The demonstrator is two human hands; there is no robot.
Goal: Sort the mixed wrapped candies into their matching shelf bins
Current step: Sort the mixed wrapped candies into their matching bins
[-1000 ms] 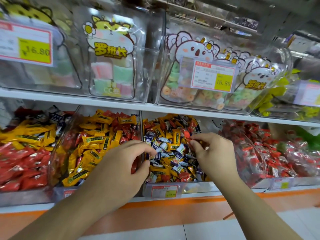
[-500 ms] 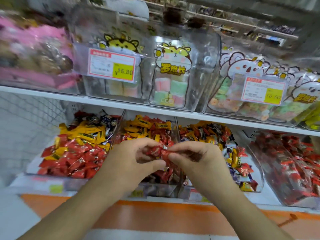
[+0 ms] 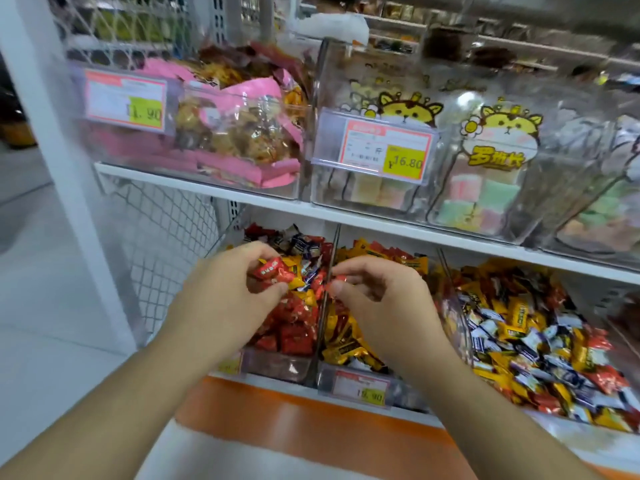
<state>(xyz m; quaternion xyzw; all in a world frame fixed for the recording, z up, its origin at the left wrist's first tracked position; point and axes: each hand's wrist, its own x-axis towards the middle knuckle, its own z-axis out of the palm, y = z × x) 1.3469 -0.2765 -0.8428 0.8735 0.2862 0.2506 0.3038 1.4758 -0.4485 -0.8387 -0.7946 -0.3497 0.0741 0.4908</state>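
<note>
Red wrapped candies (image 3: pixel 273 270) sit pinched in the left hand (image 3: pixel 228 296), fingers curled round them, at centre frame above the leftmost lower bin (image 3: pixel 277 367), which holds mostly red pieces. The right hand (image 3: pixel 377 299) hovers just beside it over the divider (image 3: pixel 329 271), thumb and fingers pinching a small red candy (image 3: pixel 337 279). At right, the mixed bin (image 3: pixel 460 306) holds yellow, white and red wrappers.

Price tag (image 3: pixel 363 389) digits blur; hands (image 3: pixel 228 299) hide candies beneath.
</note>
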